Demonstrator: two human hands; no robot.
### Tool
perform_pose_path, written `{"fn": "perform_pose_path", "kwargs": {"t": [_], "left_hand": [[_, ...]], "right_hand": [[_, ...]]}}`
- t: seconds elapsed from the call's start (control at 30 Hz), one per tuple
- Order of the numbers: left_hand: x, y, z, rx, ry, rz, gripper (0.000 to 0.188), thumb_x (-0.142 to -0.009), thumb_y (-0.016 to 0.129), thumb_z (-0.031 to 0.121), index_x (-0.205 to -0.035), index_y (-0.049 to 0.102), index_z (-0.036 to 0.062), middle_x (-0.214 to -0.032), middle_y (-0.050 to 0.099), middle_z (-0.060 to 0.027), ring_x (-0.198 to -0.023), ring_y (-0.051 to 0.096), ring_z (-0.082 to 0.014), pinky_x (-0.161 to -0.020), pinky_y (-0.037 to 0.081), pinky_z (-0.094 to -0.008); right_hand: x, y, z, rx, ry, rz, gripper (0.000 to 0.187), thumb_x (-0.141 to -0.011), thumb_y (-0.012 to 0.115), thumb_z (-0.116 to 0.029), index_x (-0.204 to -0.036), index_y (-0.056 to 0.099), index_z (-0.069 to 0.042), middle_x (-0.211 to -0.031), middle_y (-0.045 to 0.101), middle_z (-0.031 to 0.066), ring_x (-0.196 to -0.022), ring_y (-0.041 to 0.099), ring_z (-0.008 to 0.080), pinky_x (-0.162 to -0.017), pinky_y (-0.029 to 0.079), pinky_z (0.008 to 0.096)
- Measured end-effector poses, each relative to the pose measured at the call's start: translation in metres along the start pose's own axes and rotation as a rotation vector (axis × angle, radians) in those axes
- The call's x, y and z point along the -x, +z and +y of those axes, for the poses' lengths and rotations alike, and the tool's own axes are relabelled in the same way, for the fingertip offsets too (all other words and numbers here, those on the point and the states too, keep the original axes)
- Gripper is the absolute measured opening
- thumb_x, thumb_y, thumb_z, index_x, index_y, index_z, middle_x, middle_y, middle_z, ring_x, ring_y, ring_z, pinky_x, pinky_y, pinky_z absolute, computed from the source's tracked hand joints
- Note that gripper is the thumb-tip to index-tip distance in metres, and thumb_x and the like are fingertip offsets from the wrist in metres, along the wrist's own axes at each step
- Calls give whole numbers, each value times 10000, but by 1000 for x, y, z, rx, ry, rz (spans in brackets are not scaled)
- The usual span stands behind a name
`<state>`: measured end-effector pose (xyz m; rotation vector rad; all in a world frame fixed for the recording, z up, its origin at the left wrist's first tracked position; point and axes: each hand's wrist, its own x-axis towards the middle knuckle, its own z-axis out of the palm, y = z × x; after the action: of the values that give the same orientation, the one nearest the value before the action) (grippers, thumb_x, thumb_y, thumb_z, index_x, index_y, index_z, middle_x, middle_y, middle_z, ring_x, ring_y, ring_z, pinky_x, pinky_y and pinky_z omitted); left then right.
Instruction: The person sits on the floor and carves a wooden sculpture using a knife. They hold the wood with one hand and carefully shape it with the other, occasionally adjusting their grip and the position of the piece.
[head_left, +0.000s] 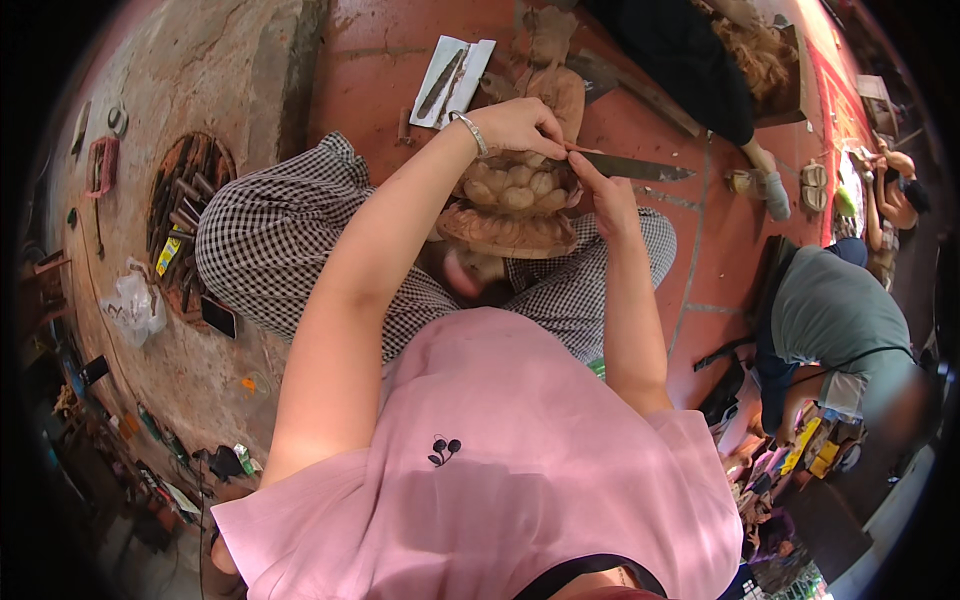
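Note:
A carved wooden statue (515, 190) with rounded, bulging shapes and a tiered base stands between my bent knees. My left hand (520, 128), with a bangle at its wrist, is curled over the carving's upper part. A thin brownish stick (584, 149) runs out from its fingertips. Close by on the right, my right hand (607, 200) brings its fingertips against those of the left. What it grips is hidden. Past its fingers a dark, pointed blade (645, 168) extends to the right; its handle does not show, and I cannot tell whether either hand holds it.
A white sheet (480, 60) with dark slim tools lies on the red tiled floor (370, 60). To the left is a round basket (222, 150) of chisel-like tools, beside a plastic bag (135, 305). Another person's dark-clothed leg (690, 60) reaches in at upper right; a person in grey-green (840, 310) bends at right.

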<state>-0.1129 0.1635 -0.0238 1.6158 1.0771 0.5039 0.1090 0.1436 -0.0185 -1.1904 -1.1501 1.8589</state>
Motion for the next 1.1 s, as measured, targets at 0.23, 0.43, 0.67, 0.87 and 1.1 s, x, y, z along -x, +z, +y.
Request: {"fn": "perform_pose_path", "kwargs": {"t": [0.23, 0.43, 0.67, 0.87, 1.1], "left_hand": [[-7, 5, 15, -232, -39, -2, 294, -810, 760, 277, -924, 750, 6, -942, 671, -116, -956, 625, -239, -877, 473, -351], [-10, -8, -1, -18, 0, -87, 290, -824, 738, 275, -926, 730, 3, -956, 685, -126, -942, 633, -243, -884, 472, -352], [-16, 0, 3, -112, 132, -159, 269, -889, 680, 247, -974, 691, -9, -906, 698, -119, -869, 641, -241, -823, 489, -360], [6, 31, 20, -251, 144, 421, 189, -869, 671, 190, -933, 701, 15, -981, 684, -114, -939, 630, -290, -847, 496, -393], [64, 126, 53, -495, 219, 734, 423, -796, 636, 43, -1219, 653, 41, -1245, 648, -93, -884, 662, -241, -772, 555, -356]], "right_hand": [[-2, -6, 4, 26, 76, 19, 312, -890, 738, -151, -1154, 694, 10, -918, 660, 1, -798, 555, 76, -684, 442, 225], [2, 10, -1, -88, 54, 133, 267, -877, 754, -152, -1078, 698, 16, -977, 678, 26, -876, 594, 99, -739, 467, 233], [14, 1, 15, -140, -224, 255, 185, -909, 664, -22, -1089, 625, -9, -1040, 663, 68, -756, 598, 108, -653, 501, 257], [17, -8, 6, -326, -127, 4, 121, -906, 639, 14, -1013, 582, 9, -1154, 601, 135, -785, 630, 146, -688, 547, 268], [21, -14, 44, -480, -141, 12, 73, -904, 634, 38, -897, 574, -3, -1127, 593, 124, -930, 635, 202, -839, 558, 336]]}}
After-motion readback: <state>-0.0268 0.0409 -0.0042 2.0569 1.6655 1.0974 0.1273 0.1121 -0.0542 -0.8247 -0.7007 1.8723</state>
